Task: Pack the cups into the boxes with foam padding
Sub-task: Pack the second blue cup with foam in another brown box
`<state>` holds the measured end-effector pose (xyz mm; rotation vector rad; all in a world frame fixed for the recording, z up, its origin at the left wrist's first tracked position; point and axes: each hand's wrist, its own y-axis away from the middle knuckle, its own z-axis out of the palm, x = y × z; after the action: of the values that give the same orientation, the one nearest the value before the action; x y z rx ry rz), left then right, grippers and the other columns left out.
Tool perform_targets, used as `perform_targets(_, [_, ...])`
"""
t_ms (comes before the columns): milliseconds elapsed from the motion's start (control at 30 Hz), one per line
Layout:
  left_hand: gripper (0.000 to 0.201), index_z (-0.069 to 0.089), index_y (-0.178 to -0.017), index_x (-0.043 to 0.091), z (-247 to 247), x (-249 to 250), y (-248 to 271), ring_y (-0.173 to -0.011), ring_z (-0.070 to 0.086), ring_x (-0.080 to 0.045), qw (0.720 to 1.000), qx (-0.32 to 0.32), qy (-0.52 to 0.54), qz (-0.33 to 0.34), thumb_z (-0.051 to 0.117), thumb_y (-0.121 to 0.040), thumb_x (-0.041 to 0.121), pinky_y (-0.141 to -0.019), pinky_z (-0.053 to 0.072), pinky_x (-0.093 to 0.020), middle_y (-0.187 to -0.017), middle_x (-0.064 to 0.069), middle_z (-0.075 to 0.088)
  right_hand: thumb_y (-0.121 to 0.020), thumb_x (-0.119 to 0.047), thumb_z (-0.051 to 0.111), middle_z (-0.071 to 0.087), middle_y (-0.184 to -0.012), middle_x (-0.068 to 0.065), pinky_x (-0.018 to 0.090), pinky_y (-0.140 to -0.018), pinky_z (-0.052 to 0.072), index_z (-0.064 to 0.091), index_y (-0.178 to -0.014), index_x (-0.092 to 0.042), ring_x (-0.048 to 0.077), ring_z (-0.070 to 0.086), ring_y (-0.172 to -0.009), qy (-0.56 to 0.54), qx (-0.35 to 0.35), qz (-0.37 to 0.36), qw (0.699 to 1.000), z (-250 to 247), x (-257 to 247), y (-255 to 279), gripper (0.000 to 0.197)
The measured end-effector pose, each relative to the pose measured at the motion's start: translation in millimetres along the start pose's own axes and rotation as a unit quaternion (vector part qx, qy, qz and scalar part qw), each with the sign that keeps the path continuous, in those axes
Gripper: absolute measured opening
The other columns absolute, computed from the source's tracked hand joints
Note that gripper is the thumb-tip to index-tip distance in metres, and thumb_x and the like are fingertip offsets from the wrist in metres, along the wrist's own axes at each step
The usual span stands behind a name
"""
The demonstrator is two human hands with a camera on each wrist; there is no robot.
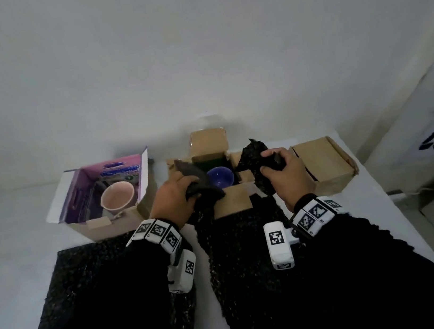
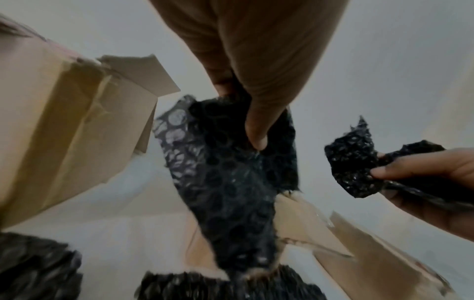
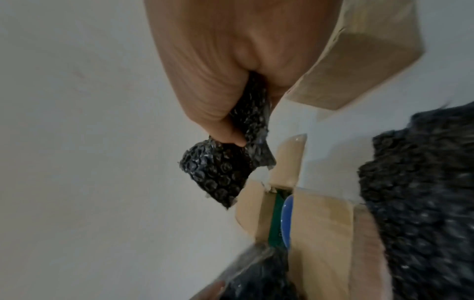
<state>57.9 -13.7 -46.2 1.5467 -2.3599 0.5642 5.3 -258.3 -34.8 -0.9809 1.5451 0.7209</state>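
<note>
Both hands hold black bubble wrap above the open cardboard box [image 1: 211, 162], where the blue cup [image 1: 220, 177] sits: left hand [image 1: 176, 198] grips one piece [image 1: 198, 179], right hand [image 1: 285, 174] pinches another [image 1: 253, 153]. Left of that box, a pink cup [image 1: 117, 199] sits in the purple-lined box [image 1: 96, 206].

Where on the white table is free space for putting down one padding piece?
Bare table lies left of the purple-lined box and the black padding sheet; a thin strip lies right of the closed brown box. The middle is crowded: both hands hold padding above the open box with the blue cup.
</note>
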Motion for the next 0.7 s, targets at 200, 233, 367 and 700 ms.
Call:
perform_targets(200, [0.021,0.061,-0.088,0.008,1.0,-16.0,-36.6,-0.098,0.052,-0.035,0.99,0.104,-0.073,0.054,0.062,-0.08,0.027,-0.084,0.041,-0.04,-0.107,-0.014,0.058,-0.079,0.006,0.062,0.067,-0.094,0.0,0.016,-0.076,0.044,0.064,-0.083,-0.019,0.015,0.06,-0.09,0.119,0.005,-0.106,0.987,32.8,-3.7,-42.9,0.025])
perform_targets(233, [0.022,0.058,-0.094,0.007,2.9,-15.5,-42.7,-0.094,0.055,-0.036,0.994,0.087,-0.05,0.036,0.057,-0.085,0.027,-0.08,0.042,-0.04,-0.105,-0.013,0.059,-0.076,0.007,0.062,0.066,-0.093,0.002,0.02,-0.077,0.044,0.064,-0.081,-0.021,0.017,0.06,-0.09,0.133,0.011,-0.119,0.984,38.9,0.0,-50.8,0.029])
perform_targets(367, [0.02,0.05,-0.102,0.013,11.3,-14.4,-62.7,-0.074,0.06,-0.033,0.999,0.052,0.01,-0.013,0.062,-0.087,0.016,-0.06,0.043,-0.033,-0.099,-0.008,0.061,-0.076,0.004,0.064,0.06,-0.1,0.006,0.03,-0.08,0.046,0.068,-0.087,-0.019,0.025,0.058,-0.096,0.199,-0.017,-0.105,0.974,64.4,14.2,-74.1,0.025])
perform_targets(700, [0.02,0.06,-0.096,0.02,31.7,-36.4,-80.2,-0.085,0.064,-0.02,0.986,-0.002,0.147,-0.079,0.064,-0.082,0.007,-0.076,0.049,-0.027,-0.09,0.002,0.067,-0.078,-0.032,0.067,0.061,-0.105,0.0,0.037,-0.083,0.045,0.067,-0.106,-0.022,0.025,0.048,-0.103,0.443,-0.273,-0.143,0.842,81.5,30.1,-112.2,0.03])
